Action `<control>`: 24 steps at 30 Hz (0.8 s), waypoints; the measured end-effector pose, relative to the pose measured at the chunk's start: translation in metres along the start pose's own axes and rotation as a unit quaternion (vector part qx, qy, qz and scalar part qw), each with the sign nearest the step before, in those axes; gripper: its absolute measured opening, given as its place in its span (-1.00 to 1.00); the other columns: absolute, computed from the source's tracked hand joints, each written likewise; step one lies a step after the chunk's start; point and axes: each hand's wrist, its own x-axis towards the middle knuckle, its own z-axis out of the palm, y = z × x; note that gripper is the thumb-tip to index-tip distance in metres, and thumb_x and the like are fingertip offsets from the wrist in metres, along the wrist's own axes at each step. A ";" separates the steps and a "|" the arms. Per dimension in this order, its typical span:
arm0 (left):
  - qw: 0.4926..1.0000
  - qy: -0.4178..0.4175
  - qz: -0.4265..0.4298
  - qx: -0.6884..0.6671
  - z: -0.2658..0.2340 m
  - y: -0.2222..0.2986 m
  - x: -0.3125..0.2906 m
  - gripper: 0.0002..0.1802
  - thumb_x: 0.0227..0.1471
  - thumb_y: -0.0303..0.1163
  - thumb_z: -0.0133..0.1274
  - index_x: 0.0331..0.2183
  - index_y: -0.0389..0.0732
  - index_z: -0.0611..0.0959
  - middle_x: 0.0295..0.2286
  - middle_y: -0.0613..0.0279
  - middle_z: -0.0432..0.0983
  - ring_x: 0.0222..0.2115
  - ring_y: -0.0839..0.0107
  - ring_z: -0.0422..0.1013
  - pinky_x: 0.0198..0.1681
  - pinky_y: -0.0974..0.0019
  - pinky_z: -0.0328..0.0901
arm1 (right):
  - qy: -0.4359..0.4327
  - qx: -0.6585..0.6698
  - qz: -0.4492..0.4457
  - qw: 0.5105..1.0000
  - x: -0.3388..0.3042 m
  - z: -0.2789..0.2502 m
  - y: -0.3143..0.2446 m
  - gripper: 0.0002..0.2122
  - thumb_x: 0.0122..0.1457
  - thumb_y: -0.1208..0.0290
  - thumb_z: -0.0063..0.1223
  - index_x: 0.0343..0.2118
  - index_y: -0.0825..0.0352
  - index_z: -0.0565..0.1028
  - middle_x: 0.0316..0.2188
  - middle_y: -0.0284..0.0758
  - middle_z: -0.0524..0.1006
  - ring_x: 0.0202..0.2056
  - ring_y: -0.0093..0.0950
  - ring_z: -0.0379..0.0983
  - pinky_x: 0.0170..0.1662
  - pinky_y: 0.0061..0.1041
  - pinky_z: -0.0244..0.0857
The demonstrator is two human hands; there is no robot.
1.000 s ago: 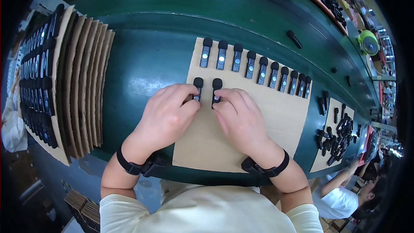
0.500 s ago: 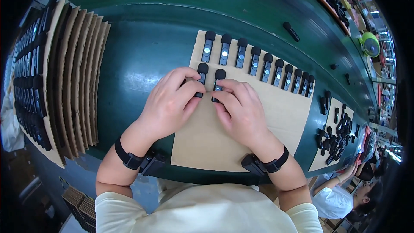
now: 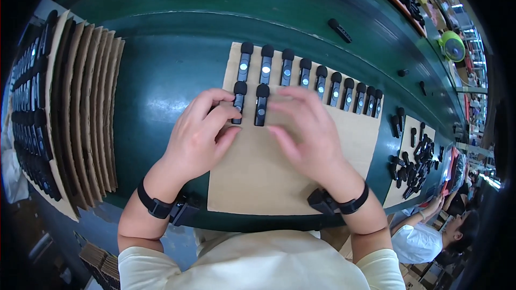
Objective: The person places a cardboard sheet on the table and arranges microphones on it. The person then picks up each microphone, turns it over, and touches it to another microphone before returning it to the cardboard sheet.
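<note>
A brown cardboard sheet (image 3: pixel 290 172) lies before me on the green table. Along its far edge runs a row of small black clip-on microphones with foam tops. Nearer to me, a second row has two: the left microphone (image 3: pixel 238 104) and the right microphone (image 3: pixel 262 106). My left hand (image 3: pixel 199 131) is open, its fingertips at the left microphone's side and its thumb apart. My right hand (image 3: pixel 309 131), slightly blurred, is open just right of the right microphone, with a gap between and nothing held.
At the left stand upright cardboard sheets (image 3: pixel 91 107), the outermost carrying rows of microphones. A pile of loose microphones (image 3: pixel 416 166) lies on cardboard at the right. One loose microphone (image 3: pixel 339 30) rests beyond the sheet. A small green fan (image 3: pixel 451 46) and another person (image 3: pixel 422 239) are further right.
My right hand has let go of the right microphone and moved right, its fingers spreading. My left fingers have loosened from the left microphone. The view has shifted slightly.
</note>
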 end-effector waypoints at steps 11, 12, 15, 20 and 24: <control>0.999 0.024 0.035 -0.014 -0.007 0.001 -0.001 -0.73 -0.22 -0.60 0.26 -0.37 -0.24 0.57 -0.22 0.10 0.43 -0.27 0.15 0.43 -0.28 0.23 0.37 | -0.023 -0.194 0.135 0.971 0.078 -0.069 0.126 -0.68 0.09 0.46 0.17 -0.07 0.32 0.45 -0.08 -0.20 0.42 -0.22 -0.41 0.43 -0.13 -0.49 0.34; 0.999 0.029 0.036 -0.018 -0.007 0.001 0.000 -0.74 -0.21 -0.61 0.25 -0.37 -0.24 0.57 -0.23 0.10 0.43 -0.28 0.15 0.43 -0.27 0.24 0.36 | -0.024 -0.252 0.138 0.957 0.083 -0.073 0.141 -0.69 0.10 0.44 0.16 -0.08 0.34 0.46 -0.09 -0.18 0.43 -0.22 -0.40 0.44 -0.13 -0.50 0.34; 0.998 0.038 0.044 -0.018 -0.007 0.000 0.001 -0.75 -0.20 -0.61 0.25 -0.38 -0.25 0.57 -0.24 0.09 0.44 -0.28 0.16 0.43 -0.27 0.24 0.36 | -0.070 -0.263 0.177 0.946 0.097 -0.081 0.162 -0.73 0.09 0.40 0.16 -0.14 0.34 0.50 -0.17 -0.15 0.48 -0.22 -0.27 0.46 -0.10 -0.42 0.36; 0.997 0.058 0.037 -0.023 -0.009 -0.001 0.000 -0.76 -0.19 -0.62 0.24 -0.38 -0.27 0.57 -0.25 0.08 0.45 -0.26 0.14 0.44 -0.24 0.26 0.37 | -0.090 -0.184 0.226 0.952 0.103 -0.083 0.132 -0.78 0.09 0.48 0.17 -0.19 0.39 0.50 -0.34 -0.25 0.53 -0.31 -0.44 0.48 -0.17 -0.52 0.36; 0.995 0.065 0.012 -0.078 -0.017 0.012 -0.001 -0.73 -0.18 -0.61 0.24 -0.32 -0.26 0.59 -0.18 0.04 0.47 -0.19 0.12 0.45 -0.16 0.25 0.37 | -0.049 0.011 0.130 0.990 0.066 -0.072 0.060 -0.77 0.07 0.57 0.17 -0.18 0.37 0.52 -0.37 -0.36 0.54 -0.34 -0.56 0.44 -0.20 -0.56 0.34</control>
